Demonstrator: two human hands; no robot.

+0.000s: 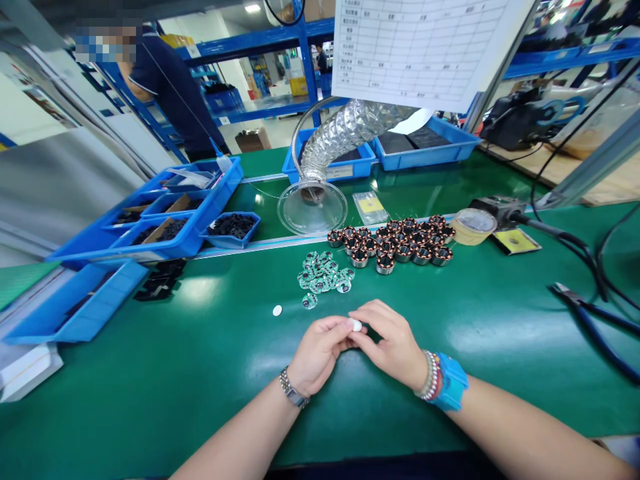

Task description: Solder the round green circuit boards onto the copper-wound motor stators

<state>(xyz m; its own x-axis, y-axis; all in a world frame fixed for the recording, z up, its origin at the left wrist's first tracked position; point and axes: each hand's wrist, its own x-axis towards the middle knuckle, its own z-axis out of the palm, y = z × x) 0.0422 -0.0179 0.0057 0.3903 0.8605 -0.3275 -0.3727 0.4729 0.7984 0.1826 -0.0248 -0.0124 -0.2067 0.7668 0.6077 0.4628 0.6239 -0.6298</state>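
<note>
A small round white piece [356, 325] is pinched between the fingers of my left hand [320, 350]. From the other side, my right hand [393, 340] reaches round it with thumb and fingertips; whether these press on it is partly hidden. Ahead of my hands lies a pile of round green circuit boards [323, 273], one of them [309, 301] set a little apart. A white disc [277, 311] rests flat on the green mat to the left. Behind the boards, to the right, stand several copper-wound motor stators [400, 240] in a cluster.
A clear fume hood [313, 208] on a foil duct [355, 130] hangs beyond the boards. Blue bins [173, 230] with black parts stand at the left. Pliers [595, 320], a tape roll [473, 225] and cables lie at the right. A person [173, 90] stands behind the bench.
</note>
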